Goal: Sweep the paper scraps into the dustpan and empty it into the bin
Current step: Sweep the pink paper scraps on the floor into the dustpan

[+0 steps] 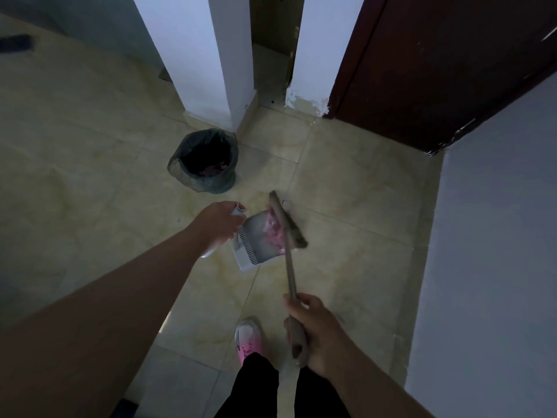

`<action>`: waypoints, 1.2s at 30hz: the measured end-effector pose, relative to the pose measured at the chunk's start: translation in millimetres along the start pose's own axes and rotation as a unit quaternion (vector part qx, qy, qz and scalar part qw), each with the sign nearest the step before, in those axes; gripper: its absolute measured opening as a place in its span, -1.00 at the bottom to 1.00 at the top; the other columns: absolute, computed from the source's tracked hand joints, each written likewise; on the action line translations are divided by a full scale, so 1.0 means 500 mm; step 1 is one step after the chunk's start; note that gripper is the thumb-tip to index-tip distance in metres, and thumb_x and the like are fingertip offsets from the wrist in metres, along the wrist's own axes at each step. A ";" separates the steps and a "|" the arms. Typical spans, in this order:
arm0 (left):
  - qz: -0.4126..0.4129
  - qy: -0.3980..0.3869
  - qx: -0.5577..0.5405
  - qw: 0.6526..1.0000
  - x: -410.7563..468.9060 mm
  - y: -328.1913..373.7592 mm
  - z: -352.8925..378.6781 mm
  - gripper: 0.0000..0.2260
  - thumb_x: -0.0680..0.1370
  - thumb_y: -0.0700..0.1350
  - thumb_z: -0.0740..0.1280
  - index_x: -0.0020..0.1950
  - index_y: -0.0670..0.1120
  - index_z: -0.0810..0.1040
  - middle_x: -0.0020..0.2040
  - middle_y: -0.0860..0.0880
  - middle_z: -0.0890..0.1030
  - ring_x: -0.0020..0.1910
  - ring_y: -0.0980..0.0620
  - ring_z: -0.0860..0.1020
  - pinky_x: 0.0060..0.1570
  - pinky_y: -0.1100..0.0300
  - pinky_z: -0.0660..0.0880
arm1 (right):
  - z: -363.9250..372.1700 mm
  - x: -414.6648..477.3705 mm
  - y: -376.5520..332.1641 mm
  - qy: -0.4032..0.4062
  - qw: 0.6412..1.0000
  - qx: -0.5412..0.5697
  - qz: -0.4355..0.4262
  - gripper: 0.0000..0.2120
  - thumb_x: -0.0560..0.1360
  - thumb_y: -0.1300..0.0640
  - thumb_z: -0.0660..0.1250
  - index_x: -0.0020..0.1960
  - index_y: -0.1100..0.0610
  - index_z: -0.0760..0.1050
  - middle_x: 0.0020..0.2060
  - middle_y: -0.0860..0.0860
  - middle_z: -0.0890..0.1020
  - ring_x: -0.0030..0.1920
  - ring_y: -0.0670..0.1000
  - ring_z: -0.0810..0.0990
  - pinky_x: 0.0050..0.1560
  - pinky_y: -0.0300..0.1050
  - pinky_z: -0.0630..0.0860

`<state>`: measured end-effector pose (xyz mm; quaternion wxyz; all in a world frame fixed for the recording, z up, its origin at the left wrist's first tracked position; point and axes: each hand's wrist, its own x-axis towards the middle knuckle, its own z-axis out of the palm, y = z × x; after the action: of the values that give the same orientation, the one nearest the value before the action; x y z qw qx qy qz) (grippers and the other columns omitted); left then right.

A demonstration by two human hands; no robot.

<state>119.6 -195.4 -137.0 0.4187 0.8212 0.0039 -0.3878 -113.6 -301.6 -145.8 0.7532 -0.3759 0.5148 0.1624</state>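
My left hand (217, 222) grips the white handle of a grey and white dustpan (255, 236) resting on the tiled floor. Pink paper scraps (275, 233) lie inside the pan near its mouth. My right hand (313, 327) holds the grey handle of a broom (290, 257), whose brush head (288, 220) sits at the pan's open edge, blurred. A small round bin (205, 161) lined with a dark bag stands beyond the pan to the left, with pink scraps in its bottom.
A white wall corner (211, 70) rises just behind the bin. A dark red door (437, 70) stands open at the upper right. A pale wall (497, 251) runs along the right. My pink and white shoe (249, 339) is below the pan.
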 end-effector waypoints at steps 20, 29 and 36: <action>-0.018 0.056 -0.031 0.998 -0.115 -0.155 -0.089 -0.86 0.56 -0.19 0.27 0.02 -0.02 0.59 -0.42 -0.08 0.41 -0.50 0.01 0.36 -0.43 0.19 0.32 | -0.074 0.020 -0.161 0.033 0.988 -0.130 -0.077 -0.64 0.53 0.12 0.42 0.22 0.19 0.36 -0.59 0.11 0.41 -0.68 0.00 0.34 -0.53 -0.16 0.34; -0.050 0.152 -0.093 0.983 -0.160 -0.245 -0.087 -0.90 0.56 -0.18 0.27 -0.04 -0.13 0.59 -0.41 -0.09 0.41 -0.49 -0.03 0.36 -0.38 0.13 0.32 | -0.087 0.089 -0.011 0.015 0.943 -0.332 -0.024 -0.50 0.41 0.01 0.50 0.25 0.10 0.38 -0.20 0.12 0.59 -0.30 0.06 0.57 -0.33 -0.15 0.49; -0.053 0.185 -0.180 0.965 -0.124 -0.216 -0.058 -0.89 0.57 -0.15 0.27 -0.07 -0.15 0.56 -0.40 -0.10 0.40 -0.47 -0.02 0.35 -0.42 0.17 0.29 | -0.068 -0.045 0.048 -0.001 0.969 -0.246 0.005 -0.39 0.24 -0.14 0.61 0.17 0.11 0.54 -0.32 0.07 0.68 -0.41 -0.02 0.60 -0.36 -0.15 0.50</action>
<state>59.2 -85.5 -161.1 0.5304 0.7881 0.1947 -0.2442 -160.0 -307.4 -141.7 0.6376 -0.5467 0.4599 0.2882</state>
